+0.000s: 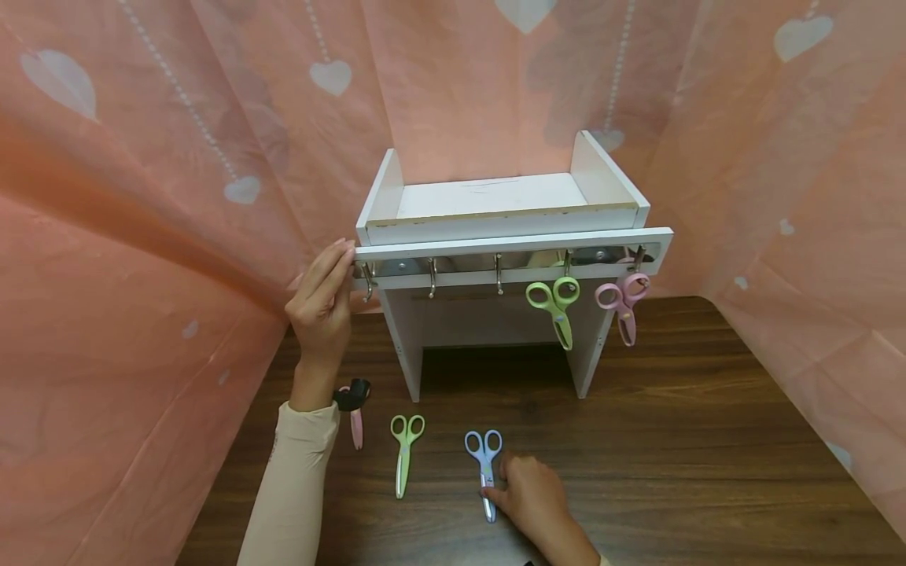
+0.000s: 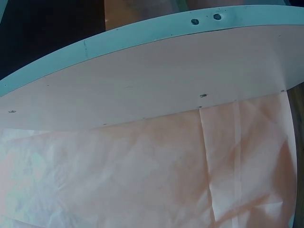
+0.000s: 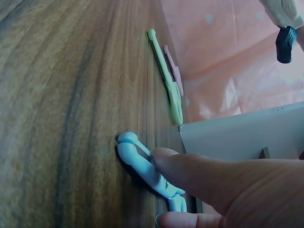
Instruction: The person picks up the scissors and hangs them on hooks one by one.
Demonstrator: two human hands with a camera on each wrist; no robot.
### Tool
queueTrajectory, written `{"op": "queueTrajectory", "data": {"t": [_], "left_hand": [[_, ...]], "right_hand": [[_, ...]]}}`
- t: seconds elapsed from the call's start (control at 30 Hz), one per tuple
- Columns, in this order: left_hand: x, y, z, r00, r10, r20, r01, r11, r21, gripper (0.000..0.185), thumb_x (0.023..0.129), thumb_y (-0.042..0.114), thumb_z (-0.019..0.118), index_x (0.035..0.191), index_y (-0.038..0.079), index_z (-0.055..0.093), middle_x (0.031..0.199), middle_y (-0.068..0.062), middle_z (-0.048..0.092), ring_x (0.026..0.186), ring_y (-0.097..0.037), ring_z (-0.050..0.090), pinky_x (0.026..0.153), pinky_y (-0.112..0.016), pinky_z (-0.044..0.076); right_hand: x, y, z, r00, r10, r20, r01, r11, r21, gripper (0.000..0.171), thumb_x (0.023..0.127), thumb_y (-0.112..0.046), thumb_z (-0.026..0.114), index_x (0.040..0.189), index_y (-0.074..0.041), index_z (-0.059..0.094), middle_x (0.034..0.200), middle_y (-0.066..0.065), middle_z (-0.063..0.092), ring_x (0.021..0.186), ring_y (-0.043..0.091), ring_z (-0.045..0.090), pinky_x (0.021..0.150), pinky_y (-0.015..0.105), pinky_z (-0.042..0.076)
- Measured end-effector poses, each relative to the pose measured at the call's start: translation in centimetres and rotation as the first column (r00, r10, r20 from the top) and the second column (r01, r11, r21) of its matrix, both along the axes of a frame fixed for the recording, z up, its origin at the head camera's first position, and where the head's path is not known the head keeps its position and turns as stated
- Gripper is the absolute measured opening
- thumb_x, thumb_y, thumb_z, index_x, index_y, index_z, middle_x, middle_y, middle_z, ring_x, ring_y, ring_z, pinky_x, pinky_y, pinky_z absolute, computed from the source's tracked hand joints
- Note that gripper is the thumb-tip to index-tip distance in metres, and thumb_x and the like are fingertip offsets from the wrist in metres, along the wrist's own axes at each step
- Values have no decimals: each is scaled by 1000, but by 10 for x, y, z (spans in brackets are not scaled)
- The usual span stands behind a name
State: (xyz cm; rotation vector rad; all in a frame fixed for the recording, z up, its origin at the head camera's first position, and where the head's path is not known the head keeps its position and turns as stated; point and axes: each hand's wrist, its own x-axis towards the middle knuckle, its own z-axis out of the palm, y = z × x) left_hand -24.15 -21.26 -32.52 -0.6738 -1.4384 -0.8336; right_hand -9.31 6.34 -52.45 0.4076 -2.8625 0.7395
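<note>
**Right hand on the blue scissors, left hand at the rack**

The small blue plastic-handled scissors (image 1: pixel 484 464) lie flat on the dark wood-grain bench (image 1: pixel 708 440), handles toward the rack, blades toward the person. The right hand (image 1: pixel 531 495) rests on them from the right, thumb and a fingertip pinching the blades close to the pivot; the right wrist view shows the thumb pressed against the blue plastic (image 3: pixel 147 166).

Just to the left lie light green plastic scissors (image 1: pixel 405 452), and farther left pink plastic scissors (image 1: pixel 356 424), partly hidden behind the left wrist.

The left hand (image 1: pixel 322 303) is raised, its straight fingers touching the left end of the white wooden rack's hook rail (image 1: pixel 510 245); it holds nothing. The left wrist view shows only a white board and cloth.

Second green scissors (image 1: pixel 555 303) and second pink scissors (image 1: pixel 623 303) hang from the two right metal hooks; the three hooks left of them are bare. Peach cloth with white hearts (image 1: pixel 141 196) surrounds the bench.
</note>
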Motion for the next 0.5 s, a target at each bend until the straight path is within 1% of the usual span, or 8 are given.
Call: {"op": "queueTrajectory", "data": {"t": [0.27,0.5], "left_hand": [[1,1,2,1000,-1,-12,1,1000,2,32,79,-22,73,105,-5,78,111,-21,74,105,-37,71,97,-42,57],[1,1,1,1000,-2,-13,2,1000,4,31,79,-22,73,105,-5,78,110,-21,74,104,-38,71,96,-42,57]], "right_hand": [[0,-1,1,1000,-6,11,6,1000,15,46,68,-37,93,60,-23,49,55,-7,52,50,14,49,42,33,33],[1,-1,3,999,-26,32,25,999,29,41,71,-30,91,57,-24,53,57,-4,57,52,18,55,42,35,36]]}}
